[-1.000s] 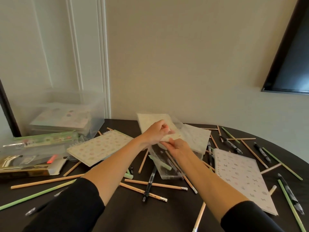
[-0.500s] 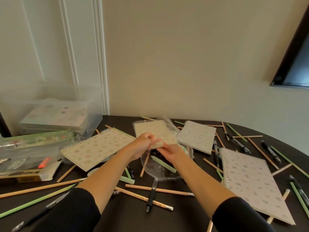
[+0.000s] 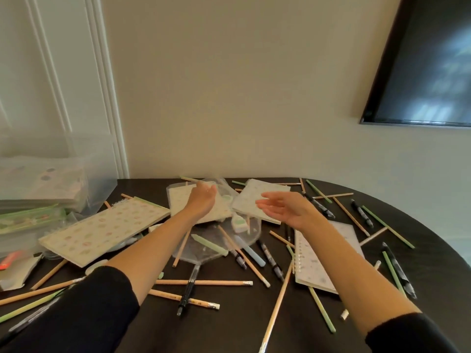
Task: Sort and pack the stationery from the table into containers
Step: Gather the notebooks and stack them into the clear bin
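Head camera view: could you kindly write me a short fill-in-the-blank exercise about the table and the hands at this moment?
1. Both sleeves are ____ in colour.
2. The right hand is open and holds ____.
3. The black pen lying between the two sleeves crosses two wooden ____.
4. The clear storage bin stands at the ____ end of the table.

Missing words: black; nothing; pencils; left.
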Demonstrator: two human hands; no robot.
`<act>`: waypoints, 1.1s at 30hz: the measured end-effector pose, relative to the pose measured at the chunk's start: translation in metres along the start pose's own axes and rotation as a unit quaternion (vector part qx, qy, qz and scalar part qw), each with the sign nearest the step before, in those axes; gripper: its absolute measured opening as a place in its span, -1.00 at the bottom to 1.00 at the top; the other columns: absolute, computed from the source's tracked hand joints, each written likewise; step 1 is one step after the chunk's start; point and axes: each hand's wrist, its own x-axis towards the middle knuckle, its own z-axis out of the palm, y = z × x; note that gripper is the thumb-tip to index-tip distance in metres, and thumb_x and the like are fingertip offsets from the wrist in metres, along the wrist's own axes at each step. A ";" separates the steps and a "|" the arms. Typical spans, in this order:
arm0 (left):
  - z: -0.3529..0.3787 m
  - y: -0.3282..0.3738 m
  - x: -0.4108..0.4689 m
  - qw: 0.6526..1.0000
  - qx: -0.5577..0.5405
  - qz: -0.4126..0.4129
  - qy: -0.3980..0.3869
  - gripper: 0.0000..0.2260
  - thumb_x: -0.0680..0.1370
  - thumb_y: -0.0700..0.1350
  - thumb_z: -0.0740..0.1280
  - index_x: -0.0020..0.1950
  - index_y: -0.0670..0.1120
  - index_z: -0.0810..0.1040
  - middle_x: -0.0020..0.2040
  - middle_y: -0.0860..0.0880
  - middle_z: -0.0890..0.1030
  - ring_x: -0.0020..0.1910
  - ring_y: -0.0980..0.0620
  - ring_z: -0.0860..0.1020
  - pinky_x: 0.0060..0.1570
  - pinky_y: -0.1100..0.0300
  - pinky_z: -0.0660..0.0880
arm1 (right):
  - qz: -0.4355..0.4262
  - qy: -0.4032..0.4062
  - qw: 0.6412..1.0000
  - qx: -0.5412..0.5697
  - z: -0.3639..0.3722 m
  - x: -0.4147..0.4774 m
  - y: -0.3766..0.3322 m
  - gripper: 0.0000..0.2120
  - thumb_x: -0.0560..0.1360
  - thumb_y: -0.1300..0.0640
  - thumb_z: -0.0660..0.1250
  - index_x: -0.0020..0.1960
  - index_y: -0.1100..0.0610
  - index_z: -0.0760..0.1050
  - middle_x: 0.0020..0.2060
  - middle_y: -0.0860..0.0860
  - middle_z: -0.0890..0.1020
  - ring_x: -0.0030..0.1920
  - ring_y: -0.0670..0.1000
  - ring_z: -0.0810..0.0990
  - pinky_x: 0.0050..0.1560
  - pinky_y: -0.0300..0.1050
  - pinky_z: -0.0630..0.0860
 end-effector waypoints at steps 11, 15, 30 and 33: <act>0.046 0.003 0.032 0.978 0.188 0.023 -0.087 -0.50 0.61 0.12 0.00 0.52 0.00 0.03 0.48 -0.18 0.20 0.44 -0.19 0.18 0.38 -0.15 0.15 | 0.045 0.147 0.975 -0.163 -0.005 0.055 0.016 -0.54 0.56 0.37 0.16 0.43 0.33 0.16 0.42 0.23 0.25 0.41 0.20 0.24 0.33 -0.01 0.28; 0.055 -0.009 0.031 0.963 0.223 0.018 -0.148 -0.52 0.61 0.12 -0.02 0.49 -0.01 0.11 0.49 -0.17 0.15 0.43 -0.17 0.18 0.37 -0.19 0.14 | 0.034 0.158 0.983 -0.089 -0.009 0.067 0.016 -0.58 0.51 0.35 0.20 0.36 0.35 0.30 0.35 0.26 0.36 0.34 0.23 0.36 0.24 0.05 0.39; 0.042 -0.014 0.013 0.953 0.265 0.010 -0.149 -0.51 0.63 0.11 -0.14 0.53 -0.03 -0.01 0.53 -0.21 -0.03 0.48 -0.24 0.06 0.42 -0.13 0.11 | -0.066 0.263 0.960 -0.076 0.003 0.062 0.007 -0.72 0.58 0.31 0.13 0.27 0.25 0.42 0.15 0.15 0.57 -0.08 0.13 0.64 -0.22 -0.12 0.61; 0.031 -0.012 0.000 0.956 0.238 -0.004 -0.174 -0.53 0.63 0.11 -0.10 0.44 -0.11 0.19 0.47 -0.26 0.15 0.40 -0.25 0.22 0.37 -0.11 0.19 | -0.123 0.307 0.942 -0.047 -0.004 0.045 0.006 -0.69 0.59 0.31 0.07 0.25 0.17 0.47 0.19 0.10 0.55 -0.29 0.05 0.60 -0.28 -0.16 0.56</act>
